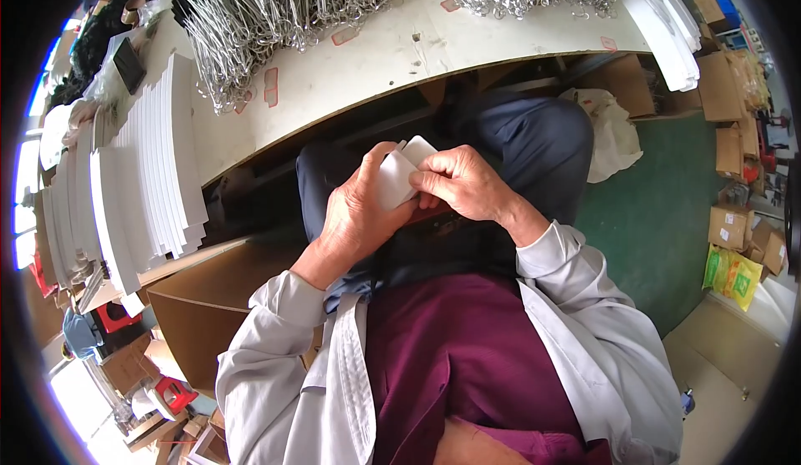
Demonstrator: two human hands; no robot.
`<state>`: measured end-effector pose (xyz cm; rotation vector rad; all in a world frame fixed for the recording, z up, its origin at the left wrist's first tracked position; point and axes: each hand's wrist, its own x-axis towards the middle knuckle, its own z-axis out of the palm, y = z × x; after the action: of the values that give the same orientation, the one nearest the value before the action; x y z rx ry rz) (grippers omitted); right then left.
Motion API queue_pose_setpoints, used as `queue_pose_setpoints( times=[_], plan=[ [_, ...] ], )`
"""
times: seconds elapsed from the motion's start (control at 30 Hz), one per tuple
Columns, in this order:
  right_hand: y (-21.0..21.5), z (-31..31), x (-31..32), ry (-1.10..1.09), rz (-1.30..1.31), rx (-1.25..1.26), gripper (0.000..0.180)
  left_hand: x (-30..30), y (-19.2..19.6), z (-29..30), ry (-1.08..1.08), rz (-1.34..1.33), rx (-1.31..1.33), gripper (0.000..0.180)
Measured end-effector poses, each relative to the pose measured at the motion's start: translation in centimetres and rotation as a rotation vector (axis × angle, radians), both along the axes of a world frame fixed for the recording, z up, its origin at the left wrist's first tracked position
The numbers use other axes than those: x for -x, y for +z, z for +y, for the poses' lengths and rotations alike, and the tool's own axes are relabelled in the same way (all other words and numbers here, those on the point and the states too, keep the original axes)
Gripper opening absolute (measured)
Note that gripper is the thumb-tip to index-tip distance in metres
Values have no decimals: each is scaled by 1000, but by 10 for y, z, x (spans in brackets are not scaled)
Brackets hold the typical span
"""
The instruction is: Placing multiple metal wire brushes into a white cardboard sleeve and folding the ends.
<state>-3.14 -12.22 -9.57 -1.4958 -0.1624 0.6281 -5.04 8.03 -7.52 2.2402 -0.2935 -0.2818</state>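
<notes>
Above my lap, my left hand (357,208) grips a small stack of white cards (394,180), thumb along one side. My right hand (469,183) pinches the right side of the cards between thumb and fingers. One rounded-corner white card (420,145) sticks out at the top, at an angle to the others. The fingers partly hide the cards, and whatever may be printed on them does not show. Something red shows just below my right fingers, too small to make out.
A pale worktable (350,77) lies ahead, bearing bundles of looped metal wires (267,27) and white folded strips (663,31). More white strips (146,173) stand stacked at left. An open cardboard box (204,323) is beside my left arm; a whitish sack (607,135) lies right of my knee.
</notes>
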Motion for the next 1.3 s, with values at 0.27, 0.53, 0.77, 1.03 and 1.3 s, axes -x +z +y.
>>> queue_pose_setpoints(
  times=[0.27, 0.53, 0.77, 1.03, 1.3],
  plan=[
    [1, 3, 7, 12, -167, 118, 24, 5, -4, -7, 43, 15, 59, 83],
    [3, 6, 16, 46, -191, 201, 25, 16, -16, -6, 94, -26, 97, 68],
    [-14, 22, 40, -326, -180, 7, 47, 17, -22, -4, 45, -73, 31, 58],
    [-12, 25, 42, -271, -799, 410, 30, 26, -32, -10, 155, -88, 40, 64],
    [-21, 30, 41, -301, -313, 254, 18, 32, -38, -13, 131, -102, -61, 77]
  ],
)
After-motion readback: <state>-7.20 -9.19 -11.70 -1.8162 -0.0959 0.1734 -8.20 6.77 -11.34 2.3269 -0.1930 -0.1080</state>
